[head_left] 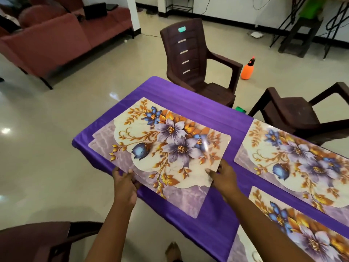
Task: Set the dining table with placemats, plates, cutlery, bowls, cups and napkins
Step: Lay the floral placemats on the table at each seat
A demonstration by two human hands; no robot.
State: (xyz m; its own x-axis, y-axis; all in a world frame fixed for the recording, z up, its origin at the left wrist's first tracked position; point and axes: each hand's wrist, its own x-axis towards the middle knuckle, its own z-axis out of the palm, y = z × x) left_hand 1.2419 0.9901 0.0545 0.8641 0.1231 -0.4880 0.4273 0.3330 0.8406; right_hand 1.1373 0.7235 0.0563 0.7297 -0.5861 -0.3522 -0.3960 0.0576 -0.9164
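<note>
Left hand [123,183] and right hand [223,176] each pinch the near edge of a floral placemat [162,148], which overlaps another one beneath it at the left end of the purple-covered surface [213,220]. At 3 o'clock lie two more placemats [294,163], side by side. At 12 o'clock stands a brown chair [196,61].

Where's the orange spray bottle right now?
Head view, upper right: the orange spray bottle stands on the floor beyond the purple-clothed table, just right of the far brown chair.
</note>
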